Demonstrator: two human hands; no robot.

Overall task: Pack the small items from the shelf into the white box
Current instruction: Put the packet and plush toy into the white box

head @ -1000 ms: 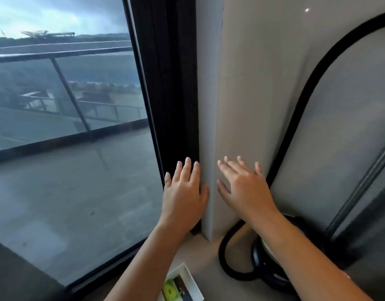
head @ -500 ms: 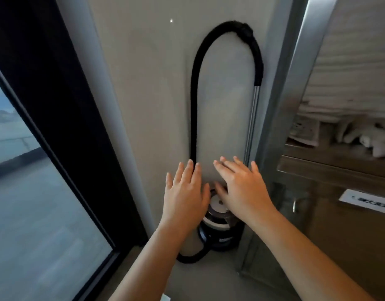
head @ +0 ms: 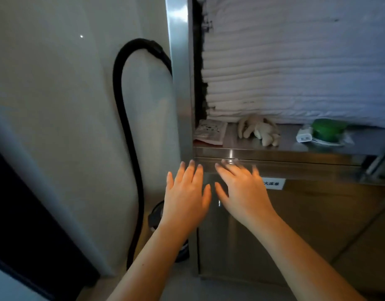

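A steel shelf (head: pixel 274 152) runs across the right side. On it lie a flat patterned packet (head: pixel 210 131) at the left, a small beige plush toy (head: pixel 260 130), a white plug adapter (head: pixel 304 136) and a green round item (head: pixel 328 129) in clear wrap. My left hand (head: pixel 186 196) and my right hand (head: pixel 243 190) are held out side by side below the shelf's front edge, fingers straight, holding nothing. The white box is out of view.
A tall stack of folded white linen (head: pixel 295 61) fills the space above the shelf. A steel cabinet (head: pixel 295 231) with a white label (head: pixel 273 184) stands below. A black vacuum hose (head: pixel 122 101) loops on the wall (head: pixel 57 83) at left.
The view has swung right from the window to the steel shelf and cabinet. Both hands stay outstretched and empty. The white box at the bottom edge has left the view.
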